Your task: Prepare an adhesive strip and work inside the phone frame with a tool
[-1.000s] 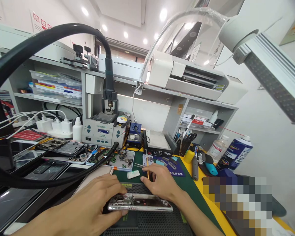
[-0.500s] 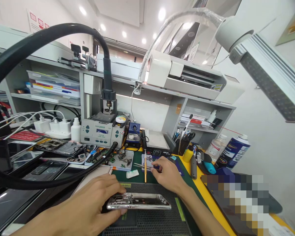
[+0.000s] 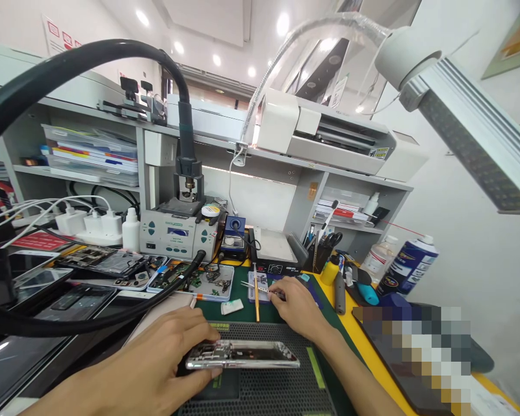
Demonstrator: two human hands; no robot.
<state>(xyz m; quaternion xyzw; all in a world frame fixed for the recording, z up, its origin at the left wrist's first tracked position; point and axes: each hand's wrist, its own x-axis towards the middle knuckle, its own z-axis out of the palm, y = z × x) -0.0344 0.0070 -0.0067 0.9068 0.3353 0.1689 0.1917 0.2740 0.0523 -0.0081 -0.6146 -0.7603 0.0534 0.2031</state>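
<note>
My left hand pinches the left end of an opened phone, thumb below and fingers above. The phone has a shiny metal rim, its inner parts show, and it is tilted over a black perforated mat. My right hand is closed on a pair of tweezers, whose tips point left. Under the tweezers lies a gold-coloured pen-like tool, close to a small printed card. To the left of that tool is a small white packet.
A tray of circuit boards and small parts lies behind my left hand, with several phones further left. A black hose arcs across the left from a soldering station. A spray can and yellow bottle stand right.
My right hand has lifted the tweezers slightly, and they now show more plainly across the gold-coloured tool. My left hand keeps the phone in nearly the same place.
</note>
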